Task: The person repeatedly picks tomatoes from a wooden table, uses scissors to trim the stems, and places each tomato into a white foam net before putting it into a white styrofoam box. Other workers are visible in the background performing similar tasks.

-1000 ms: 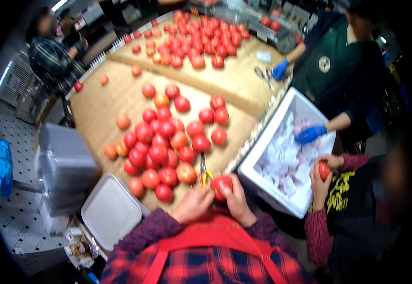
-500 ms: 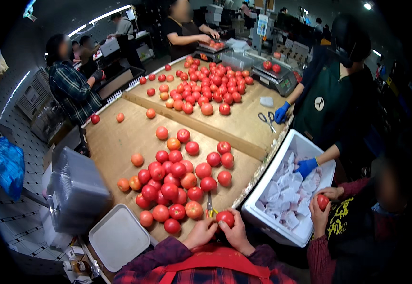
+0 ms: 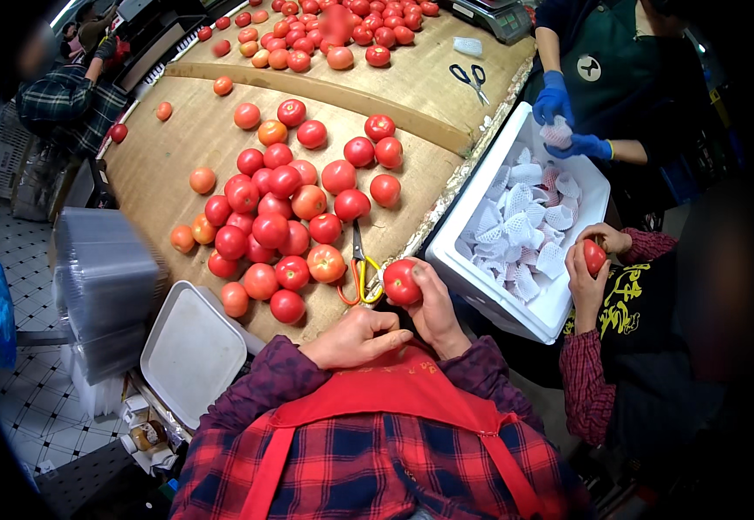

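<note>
My right hand [image 3: 433, 316] holds a red tomato [image 3: 401, 282], with a bit of something white at its left side. My left hand [image 3: 351, 336] is just below and left of it, fingers curled; whether they hold anything is hidden. Scissors with yellow and orange handles [image 3: 355, 273] lie on the wooden table [image 3: 151, 173] beside the tomato in my hand. Several red and pinkish tomatoes [image 3: 268, 230] are heaped on the table in front of me.
A raised wooden strip [image 3: 394, 126] divides off more tomatoes [image 3: 339, 57] and scissors [image 3: 472, 82]. At right, co-workers' hands [image 3: 554, 100] [image 3: 592, 273] are around a foam box [image 3: 498, 303] of white netting. At left are a grey tray [image 3: 190, 355] and plastic containers [image 3: 104, 286].
My left hand has moved away from the tomato, down and left, while my right hand keeps it. The co-worker's blue-gloved hands have come together above the box on a netting piece.
</note>
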`<state>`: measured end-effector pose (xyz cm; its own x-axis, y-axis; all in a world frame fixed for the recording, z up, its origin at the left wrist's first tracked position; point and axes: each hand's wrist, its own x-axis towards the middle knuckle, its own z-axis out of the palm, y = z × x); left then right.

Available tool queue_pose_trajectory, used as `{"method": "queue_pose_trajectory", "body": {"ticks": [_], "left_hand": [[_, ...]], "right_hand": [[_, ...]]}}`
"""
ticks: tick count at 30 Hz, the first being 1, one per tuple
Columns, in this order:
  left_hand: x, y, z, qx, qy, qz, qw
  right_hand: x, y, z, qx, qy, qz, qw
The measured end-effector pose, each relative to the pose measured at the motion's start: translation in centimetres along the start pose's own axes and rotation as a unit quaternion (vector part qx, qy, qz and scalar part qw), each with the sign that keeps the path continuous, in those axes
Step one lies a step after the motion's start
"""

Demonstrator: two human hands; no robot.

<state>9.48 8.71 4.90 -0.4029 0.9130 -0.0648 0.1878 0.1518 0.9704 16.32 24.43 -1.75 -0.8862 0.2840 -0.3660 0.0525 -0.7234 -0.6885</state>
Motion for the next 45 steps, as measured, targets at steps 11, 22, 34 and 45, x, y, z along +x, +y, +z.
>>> {"method": "queue_pose_trajectory", "body": {"ticks": [11, 22, 34, 45], "left_hand": [[0.1, -2.3, 0.0, 0.031, 0.197, -0.025, 0.980], [-4.1, -4.0, -3.3, -0.463, 0.258, -0.075, 0.845], [-5.1, -4.6, -4.5, -0.553, 0.225, -0.047, 0.801], [-4.1, -1.0, -4.4, -0.054, 0.243, -0.104, 0.963]], "right_hand": [[-0.4, 0.8, 1.3, 0.002, -0.075, 0.111, 0.991], [7.9, 4.3, 2.1, -0.783, -0.106, -0.049, 0.611], [5.3, 1.1, 2.3, -0.778, -0.114, 0.065, 0.615], [-3.8, -8.2, 0.6, -0.578, -0.220, -0.195, 0.761]]}}
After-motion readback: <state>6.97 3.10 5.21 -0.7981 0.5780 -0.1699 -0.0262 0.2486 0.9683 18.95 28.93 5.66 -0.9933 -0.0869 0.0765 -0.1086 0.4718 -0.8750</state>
